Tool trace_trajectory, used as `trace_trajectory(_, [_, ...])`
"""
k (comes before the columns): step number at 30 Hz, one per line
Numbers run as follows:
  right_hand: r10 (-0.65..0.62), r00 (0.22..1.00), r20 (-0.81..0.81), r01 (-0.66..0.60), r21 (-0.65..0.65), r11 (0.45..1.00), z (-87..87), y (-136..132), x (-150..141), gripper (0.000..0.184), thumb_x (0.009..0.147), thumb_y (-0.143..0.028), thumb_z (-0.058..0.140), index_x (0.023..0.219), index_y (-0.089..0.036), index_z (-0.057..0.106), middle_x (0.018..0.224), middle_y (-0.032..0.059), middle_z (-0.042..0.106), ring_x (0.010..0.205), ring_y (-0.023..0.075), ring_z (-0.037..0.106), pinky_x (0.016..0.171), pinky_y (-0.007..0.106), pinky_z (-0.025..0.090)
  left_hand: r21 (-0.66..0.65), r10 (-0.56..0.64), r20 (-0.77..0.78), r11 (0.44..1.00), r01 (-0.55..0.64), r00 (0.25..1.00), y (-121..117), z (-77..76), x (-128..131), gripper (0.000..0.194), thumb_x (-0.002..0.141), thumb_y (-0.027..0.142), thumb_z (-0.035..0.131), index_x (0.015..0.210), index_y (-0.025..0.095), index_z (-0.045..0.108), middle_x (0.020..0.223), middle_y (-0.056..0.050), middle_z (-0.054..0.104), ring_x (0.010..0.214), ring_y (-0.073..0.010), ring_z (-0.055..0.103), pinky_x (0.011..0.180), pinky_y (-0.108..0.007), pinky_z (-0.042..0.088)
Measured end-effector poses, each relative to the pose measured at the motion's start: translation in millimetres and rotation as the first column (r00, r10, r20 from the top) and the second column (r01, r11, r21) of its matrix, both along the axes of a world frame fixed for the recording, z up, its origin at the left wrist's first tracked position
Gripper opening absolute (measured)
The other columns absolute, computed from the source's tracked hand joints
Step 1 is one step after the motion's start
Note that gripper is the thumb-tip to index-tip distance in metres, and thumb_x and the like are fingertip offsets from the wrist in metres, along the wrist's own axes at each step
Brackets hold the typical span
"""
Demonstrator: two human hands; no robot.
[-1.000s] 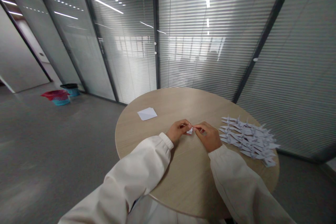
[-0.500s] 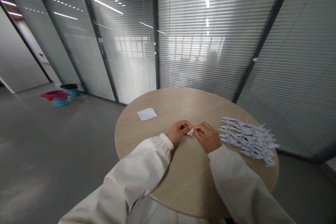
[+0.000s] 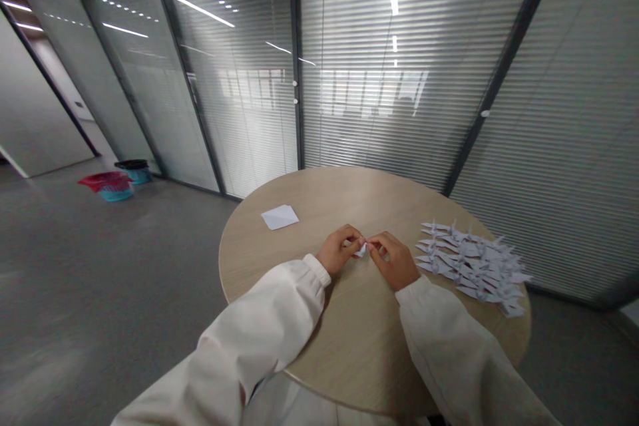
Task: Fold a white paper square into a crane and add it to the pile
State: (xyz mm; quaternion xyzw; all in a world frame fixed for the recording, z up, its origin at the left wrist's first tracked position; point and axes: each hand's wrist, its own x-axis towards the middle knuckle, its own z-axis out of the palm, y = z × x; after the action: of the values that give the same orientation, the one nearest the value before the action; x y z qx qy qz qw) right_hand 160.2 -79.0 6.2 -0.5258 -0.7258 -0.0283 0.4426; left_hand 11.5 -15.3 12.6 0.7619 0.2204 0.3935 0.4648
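My left hand and right hand close together, fingers narrow, pinching small folded paper between them, over middle of round wood table. Just right of right hand: paper cranes, many, laid in rows. Beyond hands, left: flat white paper square. Farther: red-topped teal bin on floor, glass wall with blinds.
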Motion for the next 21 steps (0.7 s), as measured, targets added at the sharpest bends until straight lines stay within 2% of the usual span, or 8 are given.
trace_trajectory(5, [0.0, 1.0, -0.027, -0.001, -0.044, 0.999, 0.3, 0.1, -1.0, 0.017, 0.085, -0.024, 0.036, 0.08, -0.02, 0.051, 0.074, 0.002, 0.055, 0.067, 0.0134, 0.052, 0.062, 0.023, 0.041, 0.046, 0.07, -0.008, 0.997, -0.07, 0.998, 1.4, 0.5, -1.5, 0.029, 0.076, 0.04, 0.053, 0.071, 0.013, 0.059, 0.077, -0.002, 0.049, 0.064, -0.0093, 0.05, 0.054, -0.02, 0.045])
trace_trajectory(14, [0.038, 0.995, 0.093, -0.031, -0.078, 0.996, -0.9, -1.6, -2.7, 0.02, 0.087, -0.03, 0.038, 0.078, -0.02, 0.053, 0.071, 0.0017, 0.052, 0.066, 0.014, 0.05, 0.064, 0.024, 0.04, 0.125, 0.095, -0.065, 0.988, -0.086, 0.993, 1.4, 0.1, -4.0, 0.026, 0.075, 0.038, 0.056, 0.071, 0.014, 0.062, 0.078, -0.002, 0.048, 0.068, -0.0102, 0.05, 0.056, -0.02, 0.042])
trace_trajectory(18, [0.044, 0.992, 0.116, -0.037, -0.062, 0.997, 0.6, -1.0, -0.2, 0.019, 0.087, -0.028, 0.038, 0.076, -0.02, 0.053, 0.07, 0.0016, 0.051, 0.066, 0.0139, 0.049, 0.064, 0.024, 0.039, 0.095, 0.068, -0.075, 0.994, -0.061, 0.995, 0.0, 1.6, -3.6, 0.031, 0.078, 0.042, 0.05, 0.073, 0.014, 0.063, 0.079, -0.003, 0.047, 0.066, -0.0102, 0.049, 0.055, -0.021, 0.045])
trace_trajectory(21, [0.003, 0.993, 0.121, 0.0, -0.024, 1.0, 2.9, -2.3, 1.5, 0.019, 0.086, -0.025, 0.038, 0.073, -0.02, 0.052, 0.067, 0.001, 0.05, 0.064, 0.0136, 0.048, 0.063, 0.024, 0.037, 0.034, 0.06, -0.071, 0.998, -0.058, 0.996, -1.8, 2.1, -1.8, 0.035, 0.08, 0.045, 0.044, 0.086, 0.015, 0.062, 0.085, -0.004, 0.048, 0.072, -0.0123, 0.051, 0.054, -0.022, 0.047])
